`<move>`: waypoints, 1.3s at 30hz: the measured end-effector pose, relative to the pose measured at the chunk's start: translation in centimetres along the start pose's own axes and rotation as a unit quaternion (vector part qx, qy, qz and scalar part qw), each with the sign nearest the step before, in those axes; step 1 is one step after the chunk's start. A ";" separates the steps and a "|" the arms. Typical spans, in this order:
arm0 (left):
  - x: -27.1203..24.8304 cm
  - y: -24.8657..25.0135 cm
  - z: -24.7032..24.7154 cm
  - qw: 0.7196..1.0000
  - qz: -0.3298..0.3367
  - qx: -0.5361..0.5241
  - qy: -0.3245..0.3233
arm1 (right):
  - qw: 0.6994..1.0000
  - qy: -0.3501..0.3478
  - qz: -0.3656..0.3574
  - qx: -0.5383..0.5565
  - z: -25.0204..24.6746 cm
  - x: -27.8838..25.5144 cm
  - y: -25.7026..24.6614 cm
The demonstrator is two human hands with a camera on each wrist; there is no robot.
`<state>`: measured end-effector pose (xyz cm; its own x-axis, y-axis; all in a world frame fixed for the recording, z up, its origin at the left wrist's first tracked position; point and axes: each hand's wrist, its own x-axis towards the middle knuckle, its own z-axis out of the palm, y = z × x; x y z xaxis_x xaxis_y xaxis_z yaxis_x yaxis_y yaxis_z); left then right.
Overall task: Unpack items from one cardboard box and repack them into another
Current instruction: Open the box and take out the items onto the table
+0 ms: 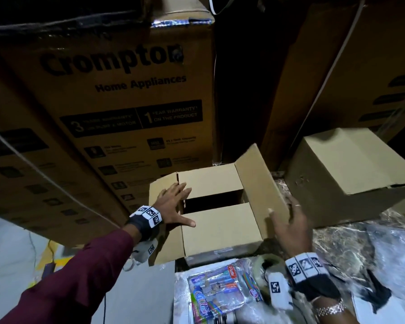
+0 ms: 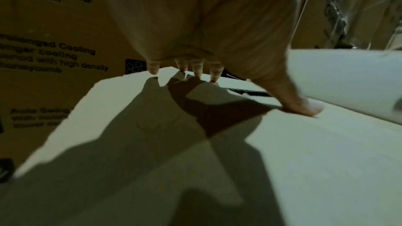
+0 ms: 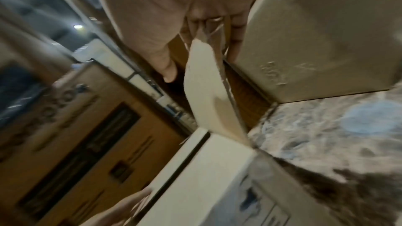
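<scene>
A plain cardboard box [image 1: 220, 230] sits in the middle, its near and far flaps folded down with a dark gap between them. My left hand [image 1: 173, 206] lies flat and spread on the left flap, thumb on the near flap [image 2: 304, 143] and fingertips [image 2: 196, 70] at the far one. The right flap [image 1: 260, 178] stands tilted up. My right hand [image 1: 292, 220] is at its edge with straight fingers behind it and the thumb in front; in the right wrist view the thumb [image 3: 167, 68] is just clear of the flap [image 3: 206, 92]. A second cardboard box [image 1: 351, 164] lies to the right.
Tall printed appliance cartons [image 1: 117, 101] wall off the back and left. In front of the box lie a plastic packet of pens [image 1: 220, 288] and a tape roll [image 1: 267, 260] on a marbled surface [image 1: 360, 242]. Grey floor [image 1: 9, 253] shows at the lower left.
</scene>
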<state>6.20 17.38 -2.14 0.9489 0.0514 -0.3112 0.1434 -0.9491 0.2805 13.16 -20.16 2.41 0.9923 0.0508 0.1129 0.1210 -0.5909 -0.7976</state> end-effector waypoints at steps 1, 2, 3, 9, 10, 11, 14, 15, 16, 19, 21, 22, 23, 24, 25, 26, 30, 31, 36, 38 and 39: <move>-0.1 0.2 0.3 1.000 -0.003 -0.002 0.005 | 0.998 -0.034 -0.042 0.036 0.0 -1.2 -1.2; -0.1 0.5 0.5 1.000 -0.008 -0.011 0.014 | 0.991 -0.084 -0.076 0.069 0.4 -2.5 -2.2; -0.2 0.7 0.6 0.999 -0.014 -0.023 0.020 | 0.982 -0.137 -0.107 0.077 0.9 -3.6 -2.9; -2.8 0.3 0.8 0.974 -0.173 -0.097 0.107 | 0.918 -0.307 -0.182 -0.173 5.8 -5.1 -1.0; -3.5 -0.1 1.3 0.955 -0.243 -0.117 0.125 | 0.917 -0.303 -0.188 -0.177 6.2 -5.0 -0.6; -4.1 -0.5 1.7 0.929 -0.316 -0.145 0.129 | 0.915 -0.300 -0.199 -0.182 6.4 -5.0 -0.1; -6.3 -0.9 2.1 0.825 -0.424 -0.363 0.088 | 0.911 -0.297 -0.208 -0.196 6.2 -4.7 0.8; -7.2 -0.3 1.8 0.796 -0.411 -0.434 0.092 | 0.910 -0.297 -0.207 -0.201 6.1 -4.6 1.0; -8.2 0.2 1.4 0.781 -0.388 -0.475 0.120 | 0.910 -0.297 -0.203 -0.203 5.9 -4.5 1.1; -10.9 2.1 0.1 0.773 -0.303 -0.485 0.274 | 0.910 -0.313 -0.179 -0.205 5.3 -3.9 1.7; -12.7 4.5 -0.9 0.782 -0.202 -0.515 0.287 | 0.916 -0.320 -0.166 -0.173 5.1 -3.5 2.5; -13.4 6.0 -1.1 0.802 -0.133 -0.528 0.245 | 0.923 -0.313 -0.164 -0.151 5.0 -3.4 2.9; -13.7 7.2 -0.5 0.838 -0.070 -0.506 0.190 | 0.931 -0.299 -0.160 -0.131 5.1 -3.4 3.4; -13.5 8.0 0.7 0.883 -0.022 -0.450 0.134 | 0.939 -0.286 -0.154 -0.116 5.3 -3.5 3.7; -13.0 8.5 1.9 0.922 0.014 -0.377 0.088 | 0.944 -0.279 -0.142 -0.103 5.4 -3.4 3.8; -12.3 8.8 3.2 0.953 0.028 -0.298 0.052 | 0.946 -0.284 -0.128 -0.091 5.7 -3.5 4.1; -9.9 8.9 5.1 0.996 -0.013 -0.074 0.042 | 0.941 -0.314 -0.122 -0.029 6.9 -2.4 4.4; -9.5 9.0 5.1 0.996 -0.019 -0.063 0.058 | 0.940 -0.319 -0.122 -0.023 7.1 -2.0 4.2; -7.3 7.5 4.2 0.997 -0.042 -0.012 0.061 | 0.937 -0.321 -0.135 -0.039 9.0 0.4 2.9; -6.3 7.0 3.2 0.998 -0.044 0.006 0.052 | 0.936 -0.325 -0.125 -0.041 9.6 1.3 2.2; -5.9 6.9 2.7 0.998 -0.048 0.010 0.044 | 0.934 -0.329 -0.130 -0.053 9.9 1.8 2.0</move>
<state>0.81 9.70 -0.82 0.9522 0.1680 -0.2552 0.2297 -0.9444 0.2354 15.45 -13.23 -4.85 0.7352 0.6666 -0.1227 0.3908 -0.5648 -0.7269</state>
